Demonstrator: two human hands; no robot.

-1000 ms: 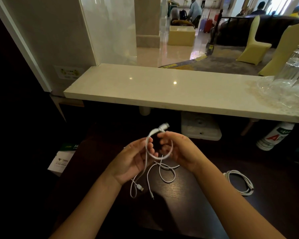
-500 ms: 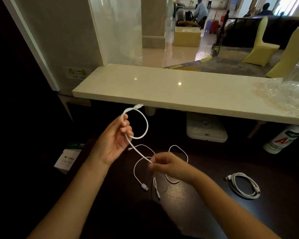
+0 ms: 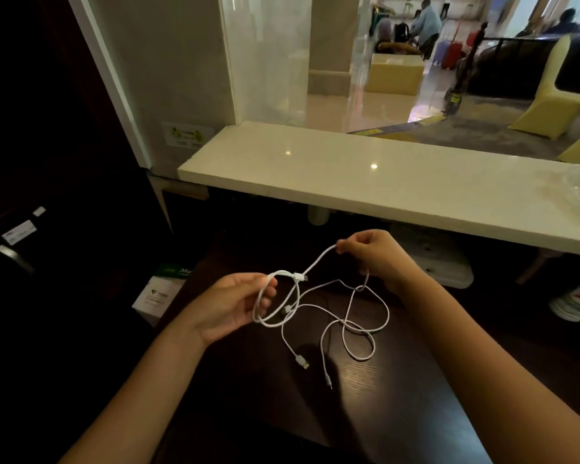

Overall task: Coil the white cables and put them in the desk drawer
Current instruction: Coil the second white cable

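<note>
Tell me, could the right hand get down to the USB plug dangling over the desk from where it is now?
Probably not yet: the right hand is pinching the white cable up high, so it would have to let go first. Otherwise the way looks free; nothing lies between it and the USB plug above the dark desk.

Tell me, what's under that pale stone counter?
Under the counter sit a white block-like object and, at far right, a white bottle. The right hand covers part of the block; the rest is too dark to see.
</note>
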